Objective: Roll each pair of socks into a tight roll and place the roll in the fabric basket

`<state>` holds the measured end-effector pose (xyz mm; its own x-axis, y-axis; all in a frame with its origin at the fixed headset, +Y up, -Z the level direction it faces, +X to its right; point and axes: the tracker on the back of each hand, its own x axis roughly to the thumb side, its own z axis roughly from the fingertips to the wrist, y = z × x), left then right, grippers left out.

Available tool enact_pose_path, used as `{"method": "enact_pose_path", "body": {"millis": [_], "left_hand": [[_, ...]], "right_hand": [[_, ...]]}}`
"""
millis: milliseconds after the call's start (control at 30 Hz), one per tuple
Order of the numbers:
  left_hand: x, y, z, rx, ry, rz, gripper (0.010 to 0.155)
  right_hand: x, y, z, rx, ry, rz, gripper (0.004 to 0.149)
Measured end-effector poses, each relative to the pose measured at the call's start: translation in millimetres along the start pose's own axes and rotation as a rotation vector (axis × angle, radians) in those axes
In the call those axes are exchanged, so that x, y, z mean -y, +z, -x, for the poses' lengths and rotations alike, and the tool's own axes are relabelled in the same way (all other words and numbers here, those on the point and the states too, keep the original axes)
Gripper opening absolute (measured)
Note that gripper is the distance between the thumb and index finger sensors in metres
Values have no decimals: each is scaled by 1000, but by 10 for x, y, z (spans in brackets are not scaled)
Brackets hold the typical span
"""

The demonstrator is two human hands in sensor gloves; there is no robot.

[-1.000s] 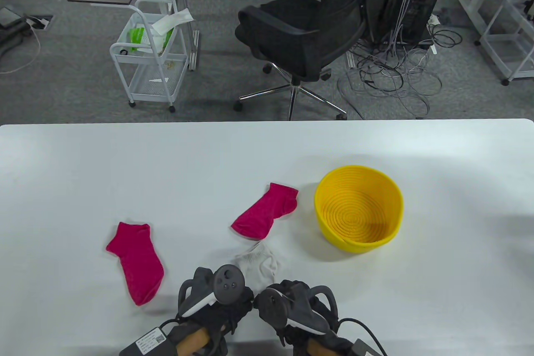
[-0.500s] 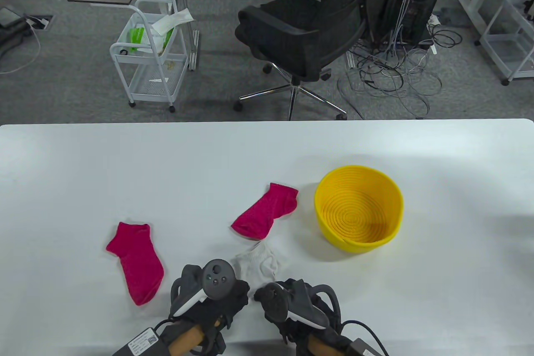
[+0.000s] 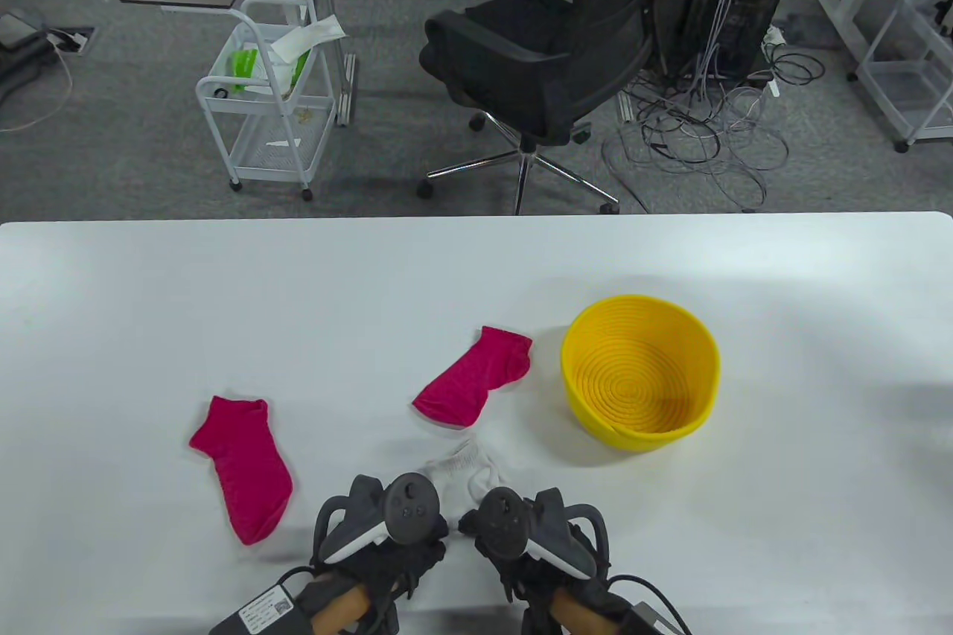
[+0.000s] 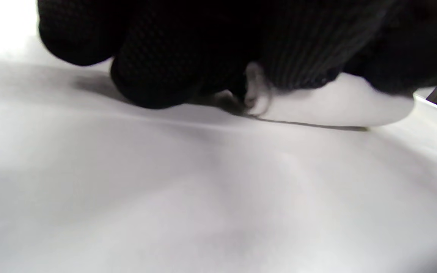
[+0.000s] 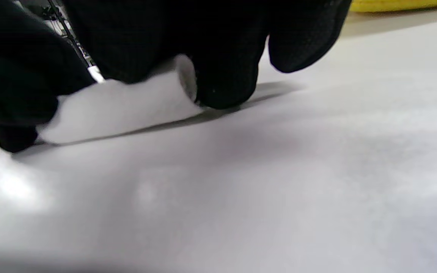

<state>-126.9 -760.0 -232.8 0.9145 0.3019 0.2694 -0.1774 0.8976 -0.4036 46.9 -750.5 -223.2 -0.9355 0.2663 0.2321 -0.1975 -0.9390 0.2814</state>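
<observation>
Here, both hands, left (image 3: 383, 527) and right (image 3: 532, 527), side by side, fingers curled onto the white socks (image 3: 465, 471) near the basket (image 3: 640, 371), pinning the roll tight against the table (image 3: 298, 292), pink socks (image 3: 242, 464) unrolled beyond.

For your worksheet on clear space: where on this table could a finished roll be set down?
Bare table lies behind both pink socks and right of the yellow basket. It is crowded around the white socks under both hands.
</observation>
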Motion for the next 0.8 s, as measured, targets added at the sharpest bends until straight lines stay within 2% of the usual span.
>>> {"method": "enact_pose_path", "body": {"millis": [167,367,467,567,667,800], "left_hand": [[5,4,0,1,1,9,43],[8,8,2,-2,-1,-3,43],[10,12,4,1,3,-15,44],[-36,39,-3,-20,-1,-22,46],[-117,110,-25,-30,-11,-114,49],[-103,118,-50,-8,-10,-85,50]], "right_hand": [[257,115,-41,77,-14,149,40],[76,129,-159,140,135,29,40],[-17,104,-160,123,177,-21,42],[-34,84,-143,102,167,-32,44],[-61,66,-125,77,190,-49,49],[-109,40,-106,58,192,-49,52]]}}
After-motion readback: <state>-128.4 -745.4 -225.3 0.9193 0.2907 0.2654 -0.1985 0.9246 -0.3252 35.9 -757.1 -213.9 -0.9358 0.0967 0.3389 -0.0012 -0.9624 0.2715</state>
